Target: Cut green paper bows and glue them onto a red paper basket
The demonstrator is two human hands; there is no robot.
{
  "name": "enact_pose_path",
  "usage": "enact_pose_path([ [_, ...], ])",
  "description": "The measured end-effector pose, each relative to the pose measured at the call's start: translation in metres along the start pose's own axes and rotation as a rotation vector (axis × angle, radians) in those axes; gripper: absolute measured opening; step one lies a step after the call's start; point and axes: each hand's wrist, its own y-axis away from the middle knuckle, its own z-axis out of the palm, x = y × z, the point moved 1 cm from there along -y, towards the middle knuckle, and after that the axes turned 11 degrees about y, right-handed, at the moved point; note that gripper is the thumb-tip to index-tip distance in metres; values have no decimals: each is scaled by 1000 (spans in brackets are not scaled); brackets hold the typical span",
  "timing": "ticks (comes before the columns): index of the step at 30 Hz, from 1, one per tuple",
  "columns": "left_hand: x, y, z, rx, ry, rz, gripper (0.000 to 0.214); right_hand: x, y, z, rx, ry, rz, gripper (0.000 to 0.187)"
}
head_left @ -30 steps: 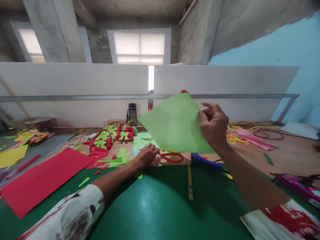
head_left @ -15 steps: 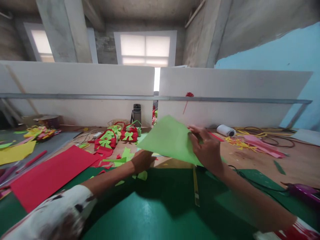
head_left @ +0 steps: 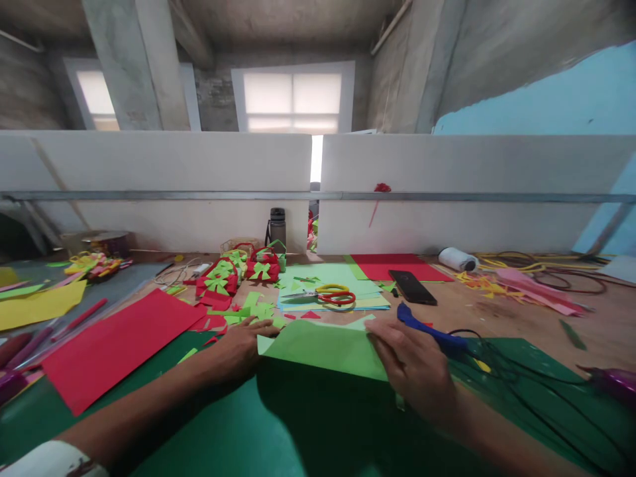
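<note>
A light green paper sheet (head_left: 322,348) lies almost flat over the far edge of the green cutting mat (head_left: 278,424). My left hand (head_left: 243,344) grips its left edge with the fingers curled on it. My right hand (head_left: 415,368) pinches its right edge. Just beyond the sheet, scissors with red and yellow handles (head_left: 334,295) rest on a stack of pale green and yellow papers (head_left: 348,278).
A large red sheet (head_left: 114,344) lies at left. Red and green paper bows (head_left: 233,271) and scraps sit behind it. A blue glue gun (head_left: 432,328) with black cable, a black phone (head_left: 412,287), a white roll (head_left: 453,258) and a dark bottle (head_left: 277,226) stand near the white partition.
My right hand has brought the green sheet down from mid-air to the mat. My left hand has left the scissors area and taken the sheet's left edge. The view shifted slightly.
</note>
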Motion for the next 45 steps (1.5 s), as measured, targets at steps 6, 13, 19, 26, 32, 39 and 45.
enact_pose_path([
  [6, -30, 5, -8, 122, -159, -174, 35, -8, -2, -4, -40, 17, -59, 29],
  [13, 37, 4, 12, 72, -55, -116, 31, 47, -22, -10, 85, 258, 256, 8],
  [19, 34, -1, 11, -64, 8, -110, 46, 22, -18, -12, 42, 230, 174, 13],
  [26, -5, 4, -14, 14, -215, -364, 25, -43, -6, -13, -224, -217, -232, 30],
  [32, 21, 51, -43, -97, -176, -363, 68, -68, 11, 5, -428, -298, -236, 25],
  [39, 64, 65, -14, -24, 83, 9, 73, -72, 9, 16, -373, -378, -131, 25],
  [45, 75, 49, 9, 224, 79, 331, 23, -74, 9, 13, -406, -420, -305, 30],
])
